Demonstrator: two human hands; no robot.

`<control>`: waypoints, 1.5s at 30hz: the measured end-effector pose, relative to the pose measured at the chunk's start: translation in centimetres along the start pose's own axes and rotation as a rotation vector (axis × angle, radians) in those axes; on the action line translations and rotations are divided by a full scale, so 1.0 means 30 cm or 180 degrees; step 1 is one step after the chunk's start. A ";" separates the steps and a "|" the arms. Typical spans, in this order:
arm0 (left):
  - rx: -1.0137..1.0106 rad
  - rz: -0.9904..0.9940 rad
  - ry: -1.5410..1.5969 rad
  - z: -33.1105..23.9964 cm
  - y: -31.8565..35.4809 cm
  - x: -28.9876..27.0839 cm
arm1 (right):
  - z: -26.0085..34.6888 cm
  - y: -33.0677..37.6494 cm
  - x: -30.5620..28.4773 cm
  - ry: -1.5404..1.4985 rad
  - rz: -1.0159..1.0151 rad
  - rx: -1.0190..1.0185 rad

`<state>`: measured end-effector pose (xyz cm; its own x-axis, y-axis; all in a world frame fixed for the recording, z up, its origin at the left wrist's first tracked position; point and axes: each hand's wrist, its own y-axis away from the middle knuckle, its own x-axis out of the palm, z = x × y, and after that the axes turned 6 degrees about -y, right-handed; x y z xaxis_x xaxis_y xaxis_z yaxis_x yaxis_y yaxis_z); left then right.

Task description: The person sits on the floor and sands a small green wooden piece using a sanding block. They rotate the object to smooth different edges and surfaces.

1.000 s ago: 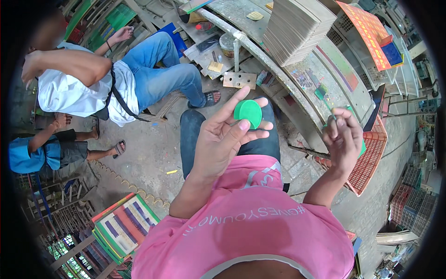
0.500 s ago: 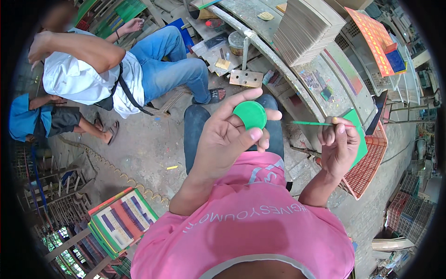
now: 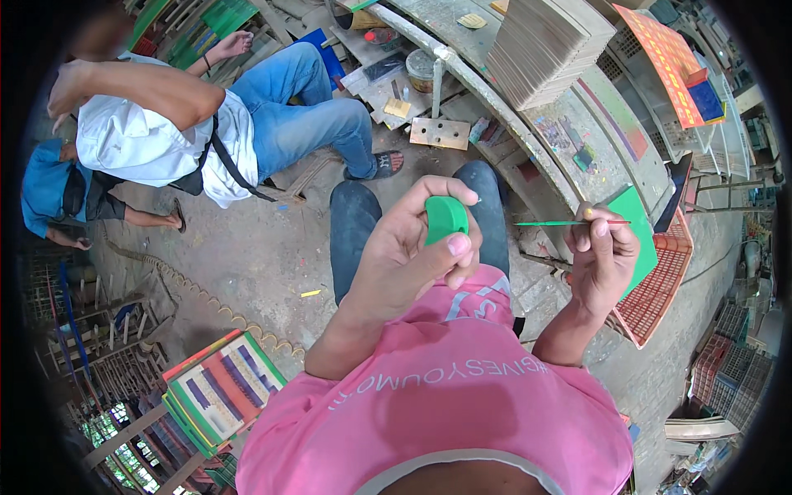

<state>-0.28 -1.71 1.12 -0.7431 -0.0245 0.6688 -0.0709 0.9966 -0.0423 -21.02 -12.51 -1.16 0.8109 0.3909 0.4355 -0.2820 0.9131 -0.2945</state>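
Above my lap, my left hand is closed around a small, thick green disc, pinched between thumb and fingers and turned partly edge-on. My right hand is closed on a thin paintbrush. Its green end points left towards the disc, and a reddish end sticks out past my fingers on the right. A clear gap separates brush and disc. Behind my right hand stands a flat green board, partly hidden by the hand.
An orange plastic basket sits at right beside the workbench, which bears a tall stack of grey boards. A co-worker in jeans sits at upper left; another person in blue is beyond. Painted boards lie at lower left, near a coiled hose.
My left hand has turned the green disc from its round face to a more edge-on view. My right hand and the brush stay nearly still. The person in blue has shifted posture.
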 end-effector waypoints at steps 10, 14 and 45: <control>-0.0208 0.0486 0.1186 0.026 -0.007 -0.044 | 0.000 0.004 0.015 0.0303 0.0182 -0.0110; -0.0364 0.0249 0.1429 0.016 0.001 -0.042 | 0.001 0.016 0.014 0.0158 0.0217 -0.0176; -0.0310 0.0153 -0.0099 0.005 0.029 0.013 | 0.030 0.023 0.214 0.0618 0.0901 -0.1835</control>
<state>-0.72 -0.86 1.22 -0.7645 0.0226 0.6442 0.0292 0.9996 -0.0005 -16.47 -9.26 2.22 0.8388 0.5289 0.1295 -0.2219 0.5493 -0.8057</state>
